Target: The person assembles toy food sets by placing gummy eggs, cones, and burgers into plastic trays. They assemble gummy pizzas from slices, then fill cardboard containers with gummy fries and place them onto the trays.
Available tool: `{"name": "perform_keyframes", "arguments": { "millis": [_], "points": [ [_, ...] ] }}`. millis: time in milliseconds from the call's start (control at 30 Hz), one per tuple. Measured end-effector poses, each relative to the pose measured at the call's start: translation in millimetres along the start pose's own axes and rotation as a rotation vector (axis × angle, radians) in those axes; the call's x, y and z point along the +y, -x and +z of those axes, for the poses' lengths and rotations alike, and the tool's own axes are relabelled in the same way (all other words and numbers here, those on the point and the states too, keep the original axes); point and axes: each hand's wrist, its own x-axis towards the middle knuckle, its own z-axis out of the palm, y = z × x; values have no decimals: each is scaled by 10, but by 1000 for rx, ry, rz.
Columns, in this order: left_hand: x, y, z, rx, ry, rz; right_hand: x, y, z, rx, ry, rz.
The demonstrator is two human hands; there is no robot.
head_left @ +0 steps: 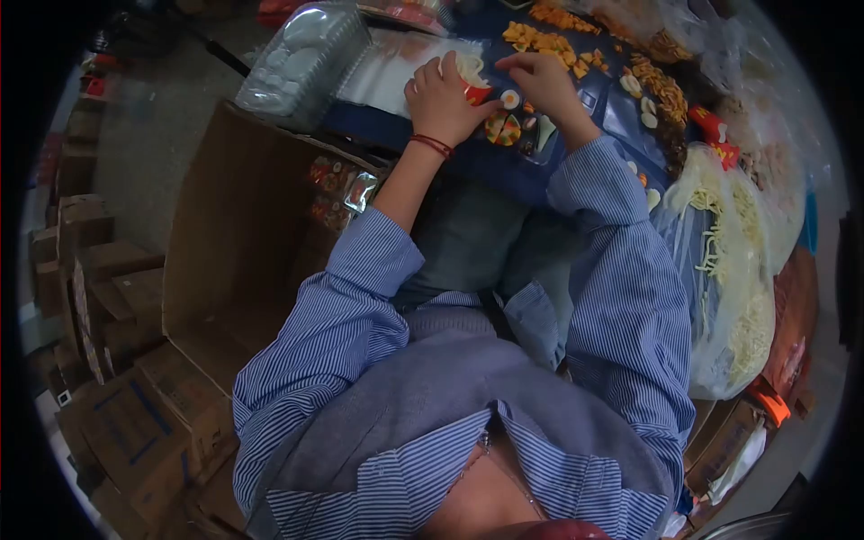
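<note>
My left hand (443,101) is wrapped round a small red carton (475,93) with pale, fry-like pieces (469,68) in its top. Just right of the carton is my right hand (543,83), its thumb and index finger close together; whether anything is between them is too small to make out. Below the hands, a round multicoloured piece (503,129) and a small white-and-orange piece (510,99) lie on the blue surface (486,165). Orange pieces (540,40) are spread beyond my right hand.
Clear plastic trays (306,58) stand at the upper left, beside a stack of clear bags (396,67). An open cardboard box (207,243) holds packaged sets (333,189). On the right lie a bag of pale strips (720,261) and red cartons (711,126).
</note>
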Motion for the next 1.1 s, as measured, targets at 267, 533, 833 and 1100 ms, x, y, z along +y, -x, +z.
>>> {"name": "perform_keyframes", "arguments": {
  "millis": [267,533,833,1100],
  "points": [
    [-137,294,-38,-76,100,12,257,-302,334,203,410,-199],
    [-140,376,98,-130,29,1,244,-377,333,111,279,-222],
    [-121,426,155,-107,-18,6,144,-319,395,-250,254,-268],
    [-10,384,105,-103,-181,80,-62,-320,242,-555,-63,277]
  ]
}}
